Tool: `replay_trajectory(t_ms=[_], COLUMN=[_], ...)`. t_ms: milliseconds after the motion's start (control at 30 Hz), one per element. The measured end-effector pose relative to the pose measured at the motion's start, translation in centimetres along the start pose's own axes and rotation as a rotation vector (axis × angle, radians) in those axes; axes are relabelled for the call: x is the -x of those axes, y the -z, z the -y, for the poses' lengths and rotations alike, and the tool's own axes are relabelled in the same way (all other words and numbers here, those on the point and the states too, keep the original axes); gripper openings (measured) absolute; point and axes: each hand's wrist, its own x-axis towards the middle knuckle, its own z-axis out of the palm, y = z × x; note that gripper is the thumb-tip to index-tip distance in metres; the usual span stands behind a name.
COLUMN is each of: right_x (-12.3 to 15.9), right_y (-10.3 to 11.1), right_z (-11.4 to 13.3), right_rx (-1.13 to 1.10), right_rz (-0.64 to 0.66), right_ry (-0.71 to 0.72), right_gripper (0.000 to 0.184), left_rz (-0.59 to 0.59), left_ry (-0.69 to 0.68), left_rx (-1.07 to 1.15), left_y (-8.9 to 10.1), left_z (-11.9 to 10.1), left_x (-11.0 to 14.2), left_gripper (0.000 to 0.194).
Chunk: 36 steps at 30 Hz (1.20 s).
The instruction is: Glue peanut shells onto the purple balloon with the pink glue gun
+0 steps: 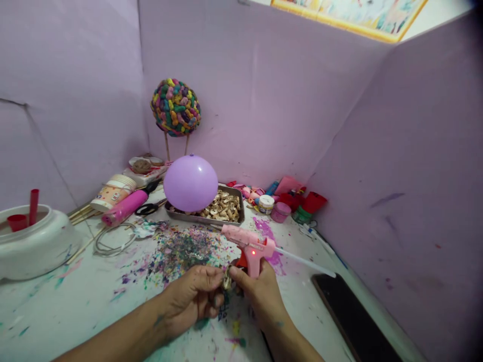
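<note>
A pink hot glue gun [247,239] with a lit red light and a clear glue stick sticking out behind is held in my right hand [264,289], its nozzle pointing left. My left hand [196,296] is closed in a pinch on a gold-painted peanut shell [227,278]. My right thumb also touches this shell, so both hands meet at it. Just beyond the gun, a metal tray [241,217] contains many gold shells [226,206]. A purple balloon [190,183] rests on the tray's left side.
Behind stands a multicoloured shell-covered ball [175,107] on sticks. To the left are a white pot [41,246], paper cups [113,192], a pink bottle [124,207], scissors [145,207] and coiled wire [115,241]. Paint jars [266,203] and a black phone [354,317] lie right.
</note>
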Motion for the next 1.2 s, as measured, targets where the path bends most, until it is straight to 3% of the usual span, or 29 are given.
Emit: replay_trajectory(t_ms=[300,533,633,800,900,1200], right_x=[0.8,0.7,0.3,-0.1,-0.1,0.9], right_y=[-0.1,-0.1,0.5,2.7,3.5,2.9], right_z=[0.6,0.1,0.3,0.5,-0.3,-1.7], right_rx=[0.052,0.093,0.058,-0.017,-0.052,-0.002], right_rz=[-0.048,-0.040,0.018,0.138,0.189,0.293], right_ry=[0.026,0.053,0.077,0.184,0.176,0.094], right_gripper=[0.020,0.020,0.029,0.038,0.041,0.046], left_rz=[-0.022,-0.136,-0.137,-0.271,-0.309,-0.288], left_ry=[-0.010,0.000,-0.016,-0.087,-0.103,-0.079], left_rx=[-0.064,-0.118,-0.063,0.083,0.115,0.111], left_y=[-0.3,-1.0,-0.6,1.3,2.3,2.3], left_z=[-0.3,-0.5,-1.1,-3.2,-4.0,-4.0], left_x=[-0.2,0.2,0.1,-0.4,-0.6,-0.7], left_gripper=[0.022,0.025,0.023,0.011,0.008,0.009])
